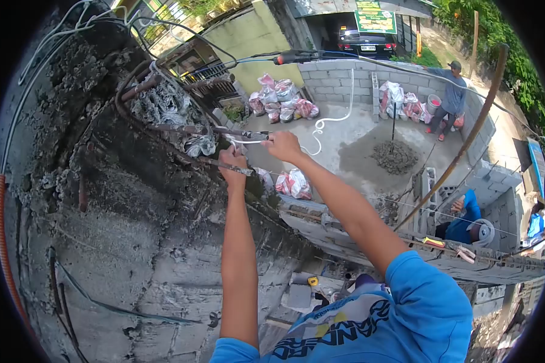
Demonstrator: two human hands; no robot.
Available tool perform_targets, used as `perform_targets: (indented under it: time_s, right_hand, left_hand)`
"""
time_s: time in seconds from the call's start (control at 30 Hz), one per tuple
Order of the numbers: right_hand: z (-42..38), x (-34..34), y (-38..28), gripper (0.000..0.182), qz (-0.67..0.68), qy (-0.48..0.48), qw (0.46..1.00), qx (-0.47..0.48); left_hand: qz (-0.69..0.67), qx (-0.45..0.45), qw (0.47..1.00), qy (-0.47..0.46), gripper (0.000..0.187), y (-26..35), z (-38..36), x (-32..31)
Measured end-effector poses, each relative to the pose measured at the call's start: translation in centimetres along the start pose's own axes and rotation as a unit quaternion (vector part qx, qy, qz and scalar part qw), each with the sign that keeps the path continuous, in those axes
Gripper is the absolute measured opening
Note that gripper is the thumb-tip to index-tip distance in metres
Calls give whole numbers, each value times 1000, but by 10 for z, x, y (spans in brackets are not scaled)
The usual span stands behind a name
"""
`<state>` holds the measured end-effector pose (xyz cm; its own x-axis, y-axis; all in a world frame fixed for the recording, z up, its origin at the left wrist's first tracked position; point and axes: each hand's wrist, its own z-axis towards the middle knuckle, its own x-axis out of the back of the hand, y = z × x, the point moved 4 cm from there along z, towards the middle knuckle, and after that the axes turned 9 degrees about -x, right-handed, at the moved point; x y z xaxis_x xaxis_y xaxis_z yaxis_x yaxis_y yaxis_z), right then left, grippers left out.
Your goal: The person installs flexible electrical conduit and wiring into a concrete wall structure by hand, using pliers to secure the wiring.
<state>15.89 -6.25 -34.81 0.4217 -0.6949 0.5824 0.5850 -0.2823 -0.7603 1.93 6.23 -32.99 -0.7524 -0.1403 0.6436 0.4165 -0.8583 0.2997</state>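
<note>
A white cable (251,142) runs between my two hands beside rusty steel bars jutting from the rough concrete wall. My right hand (284,147) is closed around its right-hand part. My left hand (233,164) is closed at the left-hand part, close against the wall, its fingertips partly hidden. One steel bar (242,132) lies just above the cable, and a lower bar (227,165) passes at my left hand. Beside the bars, crumpled plastic (163,103) is stuck to the wall. Loose curls of white cable (320,126) hang farther off, over the yard.
Dark wires with a black and orange connector-like piece (293,57) stretch overhead. Below stands a block wall (345,233) with a taut string. A person (451,100) stands by filled sacks (284,100); another (466,224) is lower right. A mortar heap (395,157) lies on the floor.
</note>
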Motion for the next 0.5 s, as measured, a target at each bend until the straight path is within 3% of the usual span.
perform_targets:
  time_s: [0.13,0.23,0.37,0.4,0.5]
  right_hand:
    - [-4,7,-4,22,7,-9,1000,-20]
    - [-9,7,-3,36,75,21,997,13]
    - [-28,-10,-10,33,189,-46,981,-6]
    - [-35,-17,-14,32,219,-48,974,-9]
    - [-40,-35,-8,31,287,-50,957,-19]
  left_hand:
    - [33,-37,998,39,20,-3,1,-1]
    - [50,-28,998,9,18,-5,12,-9]
    - [83,15,996,16,18,-13,25,-37]
    - [11,-18,998,64,16,-11,25,-37]
    - [-87,-38,994,53,14,-8,22,-40]
